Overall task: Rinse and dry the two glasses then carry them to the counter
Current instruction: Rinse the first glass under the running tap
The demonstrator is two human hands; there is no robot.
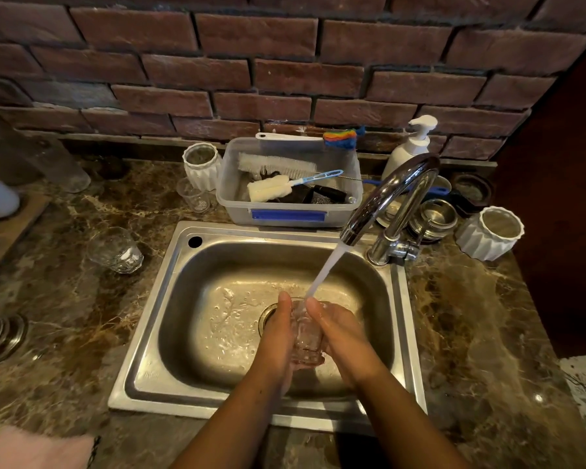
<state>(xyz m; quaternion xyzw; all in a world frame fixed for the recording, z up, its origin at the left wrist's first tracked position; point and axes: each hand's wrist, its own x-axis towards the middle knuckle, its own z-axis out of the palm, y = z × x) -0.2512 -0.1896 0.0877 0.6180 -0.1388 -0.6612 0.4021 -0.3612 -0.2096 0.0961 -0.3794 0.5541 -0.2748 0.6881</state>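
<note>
Clear glass sits gripped between the left hand and right hand over the steel sink, under the tap's stream; another glass waits on the desk.

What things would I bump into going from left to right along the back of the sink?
White ribbed jar → clear plastic tub of brushes → white soap pump bottle → stacked metal lids → second white ribbed cup.

- two hands: left hand, right hand
- three clear glasses: held glass, counter glass, small glass
- two white ribbed pots
- one tap
- one soap pump
</note>
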